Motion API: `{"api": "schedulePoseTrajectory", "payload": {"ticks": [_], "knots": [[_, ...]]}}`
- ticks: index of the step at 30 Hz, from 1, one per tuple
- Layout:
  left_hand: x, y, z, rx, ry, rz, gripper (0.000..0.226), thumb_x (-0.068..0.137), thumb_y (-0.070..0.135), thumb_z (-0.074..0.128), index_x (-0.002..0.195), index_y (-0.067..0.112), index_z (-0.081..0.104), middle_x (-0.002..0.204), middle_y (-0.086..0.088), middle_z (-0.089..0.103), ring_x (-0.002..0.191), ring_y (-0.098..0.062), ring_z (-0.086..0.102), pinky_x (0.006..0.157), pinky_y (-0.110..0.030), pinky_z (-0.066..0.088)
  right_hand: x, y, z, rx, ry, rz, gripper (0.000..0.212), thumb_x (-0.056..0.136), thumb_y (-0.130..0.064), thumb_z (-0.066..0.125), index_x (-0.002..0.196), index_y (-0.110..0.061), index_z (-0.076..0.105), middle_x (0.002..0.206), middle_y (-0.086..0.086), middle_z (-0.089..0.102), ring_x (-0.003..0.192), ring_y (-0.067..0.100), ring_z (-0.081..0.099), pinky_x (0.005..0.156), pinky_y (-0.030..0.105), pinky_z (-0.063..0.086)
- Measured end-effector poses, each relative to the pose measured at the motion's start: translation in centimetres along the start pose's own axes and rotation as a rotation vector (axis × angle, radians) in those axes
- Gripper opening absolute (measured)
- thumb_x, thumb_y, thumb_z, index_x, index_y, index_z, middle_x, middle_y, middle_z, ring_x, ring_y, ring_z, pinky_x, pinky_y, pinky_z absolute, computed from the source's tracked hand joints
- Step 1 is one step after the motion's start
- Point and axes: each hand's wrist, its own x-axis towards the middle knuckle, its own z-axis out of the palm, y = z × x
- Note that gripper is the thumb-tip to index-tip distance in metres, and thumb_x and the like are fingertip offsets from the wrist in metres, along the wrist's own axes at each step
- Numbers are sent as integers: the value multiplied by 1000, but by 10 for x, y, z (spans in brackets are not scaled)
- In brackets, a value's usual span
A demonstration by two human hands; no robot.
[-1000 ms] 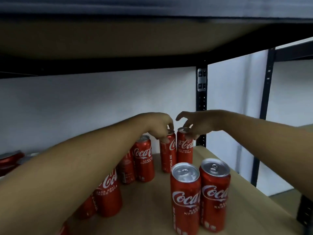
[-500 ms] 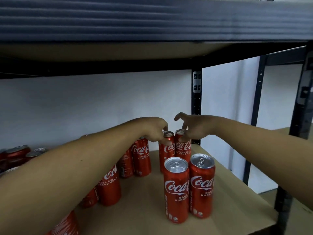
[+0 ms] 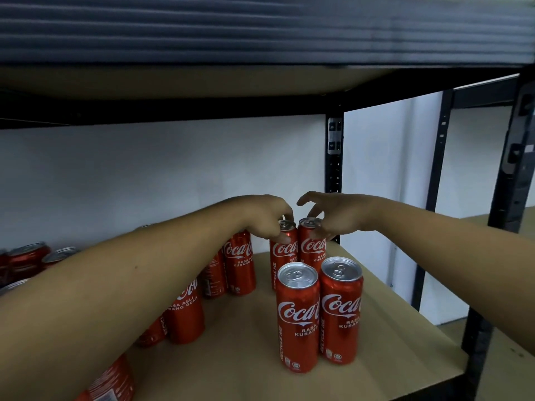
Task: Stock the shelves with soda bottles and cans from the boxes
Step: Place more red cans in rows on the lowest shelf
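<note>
Two slim red cola cans stand side by side at the back right of the wooden shelf board (image 3: 382, 354). My left hand (image 3: 265, 218) curls over the top of the left can (image 3: 285, 254), thumb on its front. My right hand (image 3: 338, 215) rests on the rim of the right can (image 3: 312, 251), thumb at its side and index finger lifted. Both cans stand on the board, touching each other. In front of them stands another pair of upright cans (image 3: 298, 316) (image 3: 341, 308).
More red cans stand under my left forearm (image 3: 240, 263) (image 3: 185, 316), and several sit at the far left (image 3: 27, 254). The upper shelf (image 3: 260, 33) hangs low overhead. Black metal posts (image 3: 334, 169) (image 3: 492, 256) bound the right side. A white wall lies behind.
The view has pulled back and tilted up, so more of the upper shelf and the right front post show. Both hands stay on the tops of the same two back cans.
</note>
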Motion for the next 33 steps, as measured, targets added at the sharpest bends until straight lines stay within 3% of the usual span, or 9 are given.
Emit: {"api": "schedulePoseTrajectory", "payload": {"ticks": [11, 19, 21, 24, 30, 33], "knots": [[-18, 1, -2, -69, -17, 37, 51, 93, 38, 72, 140, 24, 57, 139, 3, 61, 122, -20, 59, 102, -42, 52, -8, 3, -1, 50, -48, 7, 74, 89, -15, 76, 149, -35, 37, 141, -2, 55, 102, 19, 71, 74, 25, 57], [-26, 0, 0, -86, -30, 52, 54, 95, 37, 70, 145, 23, 53, 144, 2, 59, 124, -20, 59, 103, -41, 51, -18, 1, 3, 91, -57, -8, 73, 91, -15, 74, 150, -36, 37, 148, -2, 52, 113, 17, 63, 77, 22, 55], [-30, 2, 0, -83, -31, 46, 61, 95, 40, 69, 150, 25, 47, 149, 1, 54, 129, -21, 56, 105, -40, 49, -25, -2, 4, 113, -49, -15, 76, 91, -17, 75, 151, -37, 34, 152, -2, 48, 119, 19, 59, 82, 25, 56], [-41, 5, 0, -123, 34, 23, 70, 94, 47, 68, 155, 29, 39, 155, 2, 48, 134, -21, 53, 106, -37, 45, -43, -5, 4, 96, 20, -27, 73, 90, -32, 76, 151, -39, 35, 155, -5, 43, 132, 20, 51, 102, 38, 52], [-96, 23, 14, -283, 291, 48, 42, 101, 46, 57, 140, 32, 56, 140, 8, 60, 124, -12, 58, 104, -36, 50, -99, -6, 12, 173, 187, -68, 55, 94, -54, 62, 143, -29, 52, 137, -7, 60, 123, 11, 57, 106, 32, 47], [-123, 33, 27, -416, 291, 33, 42, 100, 51, 55, 138, 34, 58, 134, 11, 64, 118, -9, 60, 103, -35, 51, -123, -7, 24, 320, 141, -63, 51, 94, -53, 64, 138, -28, 55, 125, -13, 65, 114, 3, 62, 98, 24, 50]]}}
